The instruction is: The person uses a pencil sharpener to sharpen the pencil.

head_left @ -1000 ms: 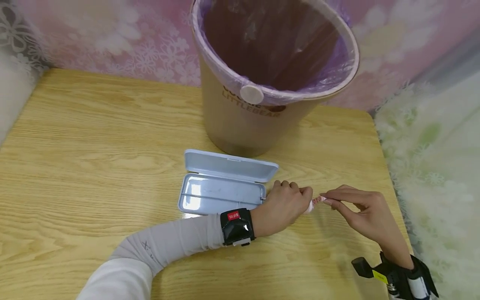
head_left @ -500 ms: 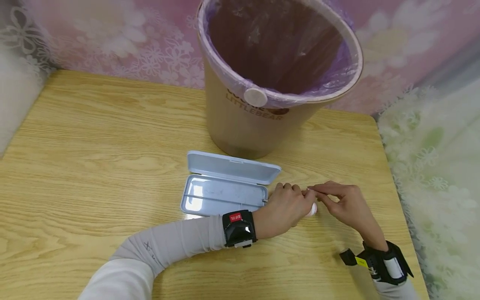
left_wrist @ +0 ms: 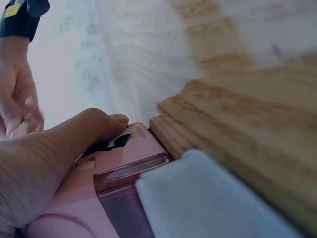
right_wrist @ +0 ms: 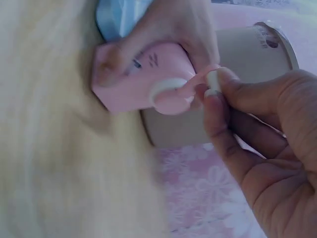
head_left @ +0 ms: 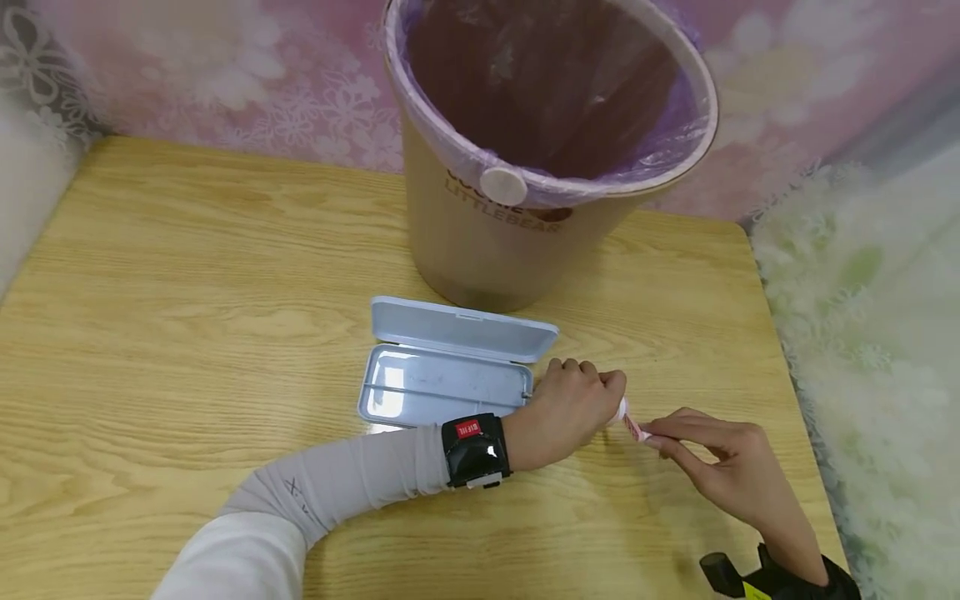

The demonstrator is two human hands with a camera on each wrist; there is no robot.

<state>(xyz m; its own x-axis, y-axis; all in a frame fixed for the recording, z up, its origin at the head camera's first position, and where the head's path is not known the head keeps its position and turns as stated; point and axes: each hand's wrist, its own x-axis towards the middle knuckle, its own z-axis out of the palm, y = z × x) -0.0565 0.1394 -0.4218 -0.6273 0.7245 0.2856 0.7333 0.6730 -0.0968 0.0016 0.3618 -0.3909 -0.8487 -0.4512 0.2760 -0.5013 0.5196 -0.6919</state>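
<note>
A pink pencil sharpener with a dark see-through window (left_wrist: 129, 193) stands on the table beside the pencil case. My left hand (head_left: 566, 414) grips its body (right_wrist: 171, 62), thumb along one side, and hides most of it in the head view. The crank (head_left: 633, 427) sticks out to the right and slants down toward me. My right hand (head_left: 723, 462) pinches the small white crank knob (right_wrist: 213, 82) between thumb and fingertips. Just left of my left hand lies the light blue pencil case (head_left: 450, 392) with its lid (head_left: 465, 327) raised.
Behind the pencil case stands a tall beige bin (head_left: 495, 258) with a purple bag liner (head_left: 450, 133) over its rim. Wood-grain table top (head_left: 187, 292) extends to the left. A floral curtain (head_left: 862, 333) hangs past the right edge.
My right hand has swung the crank round: first it moved left and up close to my left hand, then right and down toward me. My left hand keeps its hold on the sharpener.
</note>
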